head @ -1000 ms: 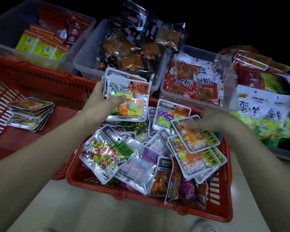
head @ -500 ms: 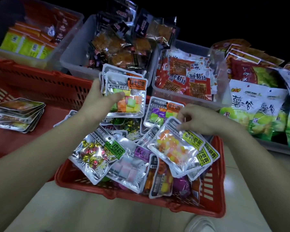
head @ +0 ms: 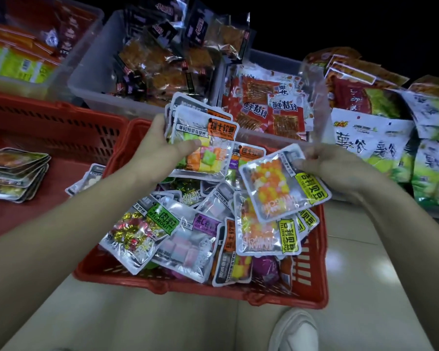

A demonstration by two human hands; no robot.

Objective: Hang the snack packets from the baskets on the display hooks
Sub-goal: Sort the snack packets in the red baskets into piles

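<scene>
A red basket [head: 200,287] in front of me holds several clear candy packets. My left hand [head: 160,145] grips a small stack of packets with orange labels [head: 208,140], held upright over the basket's far edge. My right hand [head: 325,160] pinches the corner of a packet of orange and yellow candies with a yellow label [head: 281,183], lifted above the pile. No display hooks are in view.
A second red basket [head: 48,133] at left holds a flat stack of packets [head: 13,173]. Grey tubs [head: 91,79] of dark and red snack bags line the back. Large white and green bags [head: 373,145] stand at right. My white shoe [head: 294,330] is below the basket.
My right hand has lifted the yellow-label packet up out of the pile and toward the right. My left hand keeps its stack, and the view has shifted closer to the basket.
</scene>
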